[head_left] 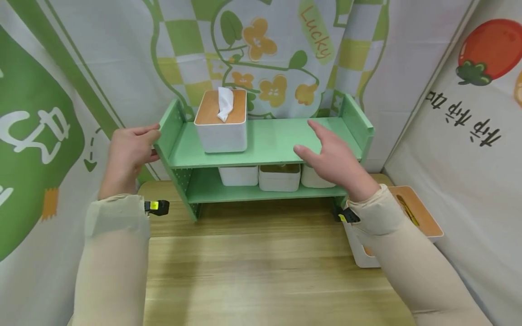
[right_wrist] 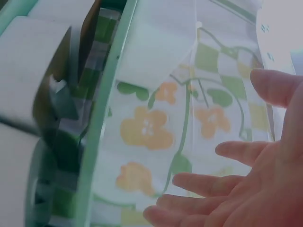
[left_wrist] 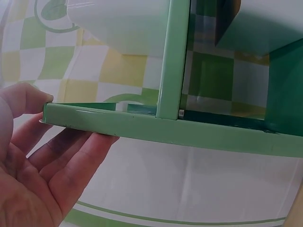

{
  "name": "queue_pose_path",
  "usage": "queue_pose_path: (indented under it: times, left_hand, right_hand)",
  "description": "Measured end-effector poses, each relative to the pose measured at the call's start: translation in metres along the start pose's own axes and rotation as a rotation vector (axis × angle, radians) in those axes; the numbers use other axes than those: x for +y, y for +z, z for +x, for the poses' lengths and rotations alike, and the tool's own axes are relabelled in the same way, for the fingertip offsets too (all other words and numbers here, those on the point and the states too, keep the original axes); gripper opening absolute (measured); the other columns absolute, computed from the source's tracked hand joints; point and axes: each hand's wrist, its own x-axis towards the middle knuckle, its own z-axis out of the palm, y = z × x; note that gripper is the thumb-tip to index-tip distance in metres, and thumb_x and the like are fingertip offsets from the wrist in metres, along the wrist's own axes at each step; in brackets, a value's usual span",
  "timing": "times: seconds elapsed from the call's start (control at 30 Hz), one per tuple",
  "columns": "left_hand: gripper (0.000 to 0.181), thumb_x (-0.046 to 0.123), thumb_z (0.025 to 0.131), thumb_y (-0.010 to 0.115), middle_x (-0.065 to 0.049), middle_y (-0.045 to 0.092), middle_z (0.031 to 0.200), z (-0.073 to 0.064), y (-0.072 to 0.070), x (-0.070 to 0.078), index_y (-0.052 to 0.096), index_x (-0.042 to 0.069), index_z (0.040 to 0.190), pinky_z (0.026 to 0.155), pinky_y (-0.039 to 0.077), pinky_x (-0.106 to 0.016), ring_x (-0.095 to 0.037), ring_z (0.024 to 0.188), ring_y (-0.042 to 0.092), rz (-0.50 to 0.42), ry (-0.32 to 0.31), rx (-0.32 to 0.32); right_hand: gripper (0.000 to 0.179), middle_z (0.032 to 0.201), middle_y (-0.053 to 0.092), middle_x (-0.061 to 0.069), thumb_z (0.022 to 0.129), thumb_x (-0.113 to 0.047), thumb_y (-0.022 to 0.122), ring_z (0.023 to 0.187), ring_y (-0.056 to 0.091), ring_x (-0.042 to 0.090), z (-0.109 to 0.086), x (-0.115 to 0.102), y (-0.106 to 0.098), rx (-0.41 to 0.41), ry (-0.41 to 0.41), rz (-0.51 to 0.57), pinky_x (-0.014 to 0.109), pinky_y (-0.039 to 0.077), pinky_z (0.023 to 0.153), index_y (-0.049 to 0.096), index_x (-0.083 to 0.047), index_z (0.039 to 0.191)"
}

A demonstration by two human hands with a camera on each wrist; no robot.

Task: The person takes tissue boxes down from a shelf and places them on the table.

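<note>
A green two-tier shelf (head_left: 281, 140) stands on the wooden table against the printed cloth. My left hand (head_left: 132, 154) grips the front edge of its left side panel (left_wrist: 104, 123), thumb on one face and fingers on the other. Over the right part of the top board, my right hand (head_left: 336, 158) is held out with spread fingers and nothing in it. In the right wrist view those fingers (right_wrist: 208, 184) point toward the shelf. A white tissue box (head_left: 224, 138) with a wood-look lid and a tissue sticking out sits on the left of the top board.
Several white boxes, among them the middle box (head_left: 279, 180), stand on the lower board. Right of the shelf, partly behind my right sleeve, is a white container with a wood-look lid (head_left: 424, 213). The wooden table (head_left: 244, 262) stretches in front; printed cloth walls close in the sides.
</note>
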Motion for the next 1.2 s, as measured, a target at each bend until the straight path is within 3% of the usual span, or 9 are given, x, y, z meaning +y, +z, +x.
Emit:
queue_pose_path:
  times: [0.27, 0.4, 0.47, 0.53, 0.6, 0.73, 0.97, 1.2]
  left_hand:
    - [0.05, 0.045, 0.099, 0.058, -0.008, 0.038, 0.155, 0.001, 0.002, 0.0, 0.054, 0.023, 0.144, 0.079, 0.055, -0.025, -0.016, 0.1, 0.058, -0.006, 0.012, 0.017]
    - [0.049, 0.043, 0.099, 0.058, -0.009, 0.04, 0.154, 0.002, 0.001, 0.0, 0.055, 0.021, 0.143, 0.077, 0.055, -0.025, -0.009, 0.077, 0.059, 0.001, 0.024, 0.03]
    - [0.049, 0.043, 0.099, 0.057, -0.008, 0.04, 0.154, 0.002, 0.001, 0.0, 0.055, 0.021, 0.143, 0.076, 0.056, -0.025, -0.007, 0.072, 0.058, 0.004, 0.027, 0.035]
    - [0.049, 0.043, 0.099, 0.057, -0.008, 0.041, 0.154, 0.003, 0.001, 0.0, 0.055, 0.021, 0.143, 0.077, 0.056, -0.026, -0.01, 0.078, 0.062, -0.001, 0.025, 0.033]
    - [0.05, 0.044, 0.099, 0.058, -0.008, 0.04, 0.154, 0.002, 0.002, 0.0, 0.054, 0.022, 0.144, 0.078, 0.055, -0.026, -0.015, 0.093, 0.065, -0.013, 0.018, 0.025]
    - [0.05, 0.045, 0.099, 0.057, -0.007, 0.039, 0.155, 0.001, 0.003, -0.001, 0.053, 0.022, 0.144, 0.079, 0.055, -0.026, -0.021, 0.11, 0.06, -0.021, 0.011, 0.018]
    - [0.05, 0.043, 0.099, 0.057, -0.007, 0.039, 0.154, 0.001, 0.004, 0.0, 0.054, 0.02, 0.144, 0.079, 0.055, -0.026, -0.02, 0.108, 0.059, -0.022, 0.02, 0.026]
    - [0.049, 0.043, 0.099, 0.058, -0.009, 0.039, 0.155, 0.001, 0.002, 0.0, 0.055, 0.022, 0.143, 0.077, 0.056, -0.025, -0.014, 0.089, 0.061, -0.007, 0.024, 0.034]
  right_hand:
    - [0.086, 0.164, 0.01, 0.014, 0.095, -0.06, 0.054, 0.149, 0.009, 0.031, 0.035, -0.038, 0.014, -0.013, -0.089, -0.172, 0.052, 0.018, 0.116, 0.014, -0.021, 0.161]
    - [0.087, 0.164, 0.006, 0.018, 0.095, -0.059, 0.056, 0.148, 0.005, 0.037, 0.049, -0.056, 0.025, -0.01, -0.133, -0.265, 0.051, 0.014, 0.117, 0.014, -0.023, 0.162]
    - [0.086, 0.164, 0.005, 0.017, 0.095, -0.057, 0.057, 0.148, 0.003, 0.039, 0.055, -0.063, 0.031, -0.016, -0.16, -0.311, 0.05, 0.012, 0.117, 0.014, -0.023, 0.162]
    - [0.085, 0.165, 0.003, 0.015, 0.096, -0.053, 0.059, 0.148, 0.002, 0.038, 0.061, -0.069, 0.037, -0.027, -0.194, -0.351, 0.048, 0.013, 0.117, 0.014, -0.022, 0.161]
    - [0.083, 0.165, 0.003, 0.011, 0.097, -0.048, 0.061, 0.149, 0.003, 0.035, 0.066, -0.073, 0.044, -0.045, -0.229, -0.368, 0.046, 0.018, 0.117, 0.015, -0.021, 0.161]
    - [0.077, 0.166, 0.006, 0.008, 0.1, -0.038, 0.06, 0.149, 0.008, 0.029, 0.077, -0.079, 0.057, -0.077, -0.299, -0.418, 0.041, 0.026, 0.114, 0.017, -0.017, 0.161]
    - [0.06, 0.162, 0.025, 0.008, 0.105, -0.03, 0.053, 0.147, 0.022, 0.026, 0.09, -0.085, 0.067, -0.095, -0.387, -0.599, 0.044, 0.028, 0.114, 0.03, -0.014, 0.157]
    - [0.053, 0.157, 0.035, 0.007, 0.105, -0.025, 0.052, 0.143, 0.031, 0.024, 0.085, -0.087, 0.066, -0.072, -0.413, -0.634, 0.046, 0.036, 0.108, 0.037, -0.013, 0.154]
